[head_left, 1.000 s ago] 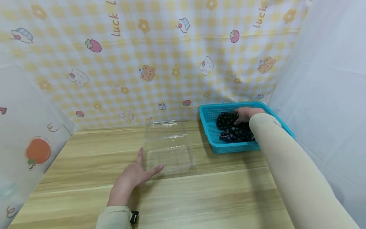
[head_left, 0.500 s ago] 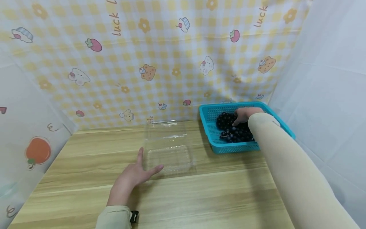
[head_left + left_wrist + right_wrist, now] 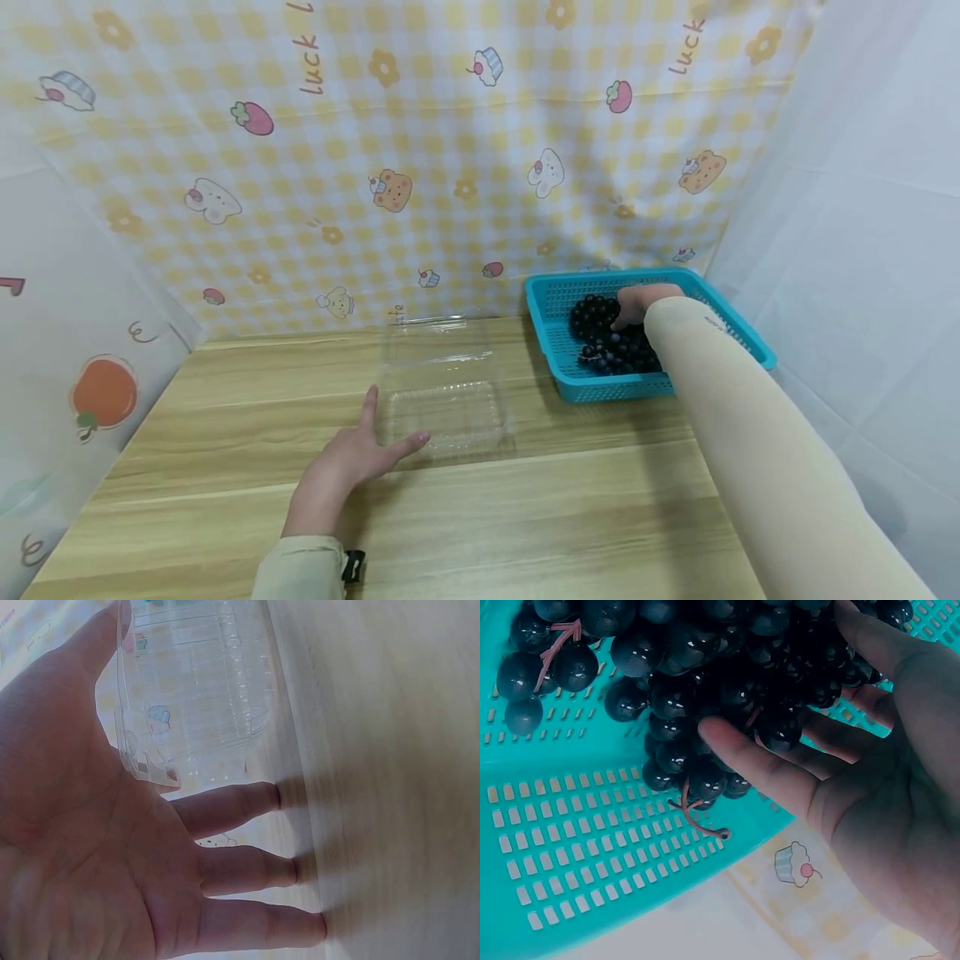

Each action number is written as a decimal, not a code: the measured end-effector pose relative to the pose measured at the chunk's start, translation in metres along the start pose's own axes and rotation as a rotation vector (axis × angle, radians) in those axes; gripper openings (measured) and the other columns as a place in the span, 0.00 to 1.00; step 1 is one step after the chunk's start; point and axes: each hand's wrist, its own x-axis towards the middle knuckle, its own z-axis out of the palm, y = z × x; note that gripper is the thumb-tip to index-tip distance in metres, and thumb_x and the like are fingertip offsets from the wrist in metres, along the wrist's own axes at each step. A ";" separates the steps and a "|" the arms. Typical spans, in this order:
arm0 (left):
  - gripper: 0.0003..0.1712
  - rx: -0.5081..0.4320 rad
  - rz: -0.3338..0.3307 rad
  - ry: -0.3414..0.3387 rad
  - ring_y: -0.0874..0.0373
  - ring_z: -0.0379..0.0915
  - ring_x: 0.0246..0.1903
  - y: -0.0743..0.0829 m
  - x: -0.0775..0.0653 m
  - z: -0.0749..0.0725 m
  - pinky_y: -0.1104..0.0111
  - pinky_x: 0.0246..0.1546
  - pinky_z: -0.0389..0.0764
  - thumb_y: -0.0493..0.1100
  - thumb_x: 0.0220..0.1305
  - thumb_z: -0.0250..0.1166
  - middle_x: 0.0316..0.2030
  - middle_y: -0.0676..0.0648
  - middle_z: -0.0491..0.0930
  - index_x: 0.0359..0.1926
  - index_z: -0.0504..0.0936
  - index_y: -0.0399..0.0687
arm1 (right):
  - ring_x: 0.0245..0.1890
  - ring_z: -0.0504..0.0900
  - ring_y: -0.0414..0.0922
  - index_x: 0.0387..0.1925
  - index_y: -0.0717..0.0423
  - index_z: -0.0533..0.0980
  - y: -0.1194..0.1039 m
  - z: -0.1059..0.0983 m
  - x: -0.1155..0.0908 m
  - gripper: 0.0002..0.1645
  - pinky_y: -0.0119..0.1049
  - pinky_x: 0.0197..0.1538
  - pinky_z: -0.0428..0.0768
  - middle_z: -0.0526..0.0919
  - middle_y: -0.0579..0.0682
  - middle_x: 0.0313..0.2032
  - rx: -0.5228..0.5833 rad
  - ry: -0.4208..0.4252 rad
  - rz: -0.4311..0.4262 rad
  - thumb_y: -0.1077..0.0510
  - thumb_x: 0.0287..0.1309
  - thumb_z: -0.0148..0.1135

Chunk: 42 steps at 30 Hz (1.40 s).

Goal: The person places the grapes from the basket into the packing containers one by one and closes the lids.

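A clear plastic clamshell box (image 3: pixel 444 417) lies with its lid (image 3: pixel 435 340) folded back on the wooden table. My left hand (image 3: pixel 347 457) rests at the box's near left corner, thumb and fingers spread; the left wrist view shows three fingertips (image 3: pixel 307 926) against the tabletop. Inside a turquoise plastic basket (image 3: pixel 611 390), dark grapes (image 3: pixel 594 317) lie in bunches. My right hand (image 3: pixel 643 300) reaches among them. From the right wrist, one bunch of black grapes (image 3: pixel 675 754) sits between a digit in front and fingers behind it, its brown stem showing below.
Behind the table (image 3: pixel 480 533) hangs a yellow checked cloth (image 3: pixel 450 233), close to the basket's back rim. A white sheet (image 3: pixel 862 250) rises along the right side, another on the left. Bare tabletop lies between box and basket.
The right hand has shifted slightly among the grapes and its fingers have drawn in lower around a bunch. The left hand and the box stay where they were.
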 end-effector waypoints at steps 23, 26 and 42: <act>0.77 0.013 0.008 0.005 0.31 0.85 0.47 -0.001 0.003 0.001 0.38 0.51 0.85 0.87 0.61 0.55 0.56 0.13 0.77 0.86 0.25 0.45 | 0.76 0.64 0.71 0.80 0.68 0.58 0.013 -0.005 -0.001 0.42 0.54 0.54 0.89 0.59 0.73 0.79 0.241 -0.053 -0.105 0.49 0.79 0.58; 0.77 0.012 0.013 0.007 0.33 0.86 0.46 -0.001 0.003 0.001 0.39 0.50 0.85 0.87 0.61 0.56 0.56 0.14 0.77 0.86 0.26 0.45 | 0.76 0.63 0.70 0.81 0.66 0.57 0.016 -0.007 -0.004 0.41 0.49 0.41 0.91 0.55 0.73 0.80 0.295 -0.068 -0.094 0.49 0.78 0.57; 0.77 0.004 0.007 0.003 0.38 0.86 0.44 -0.001 0.002 0.001 0.39 0.49 0.85 0.87 0.61 0.55 0.54 0.15 0.79 0.86 0.25 0.46 | 0.78 0.55 0.73 0.83 0.62 0.52 0.018 -0.036 -0.027 0.48 0.54 0.47 0.89 0.46 0.71 0.82 0.405 -0.118 -0.033 0.49 0.71 0.59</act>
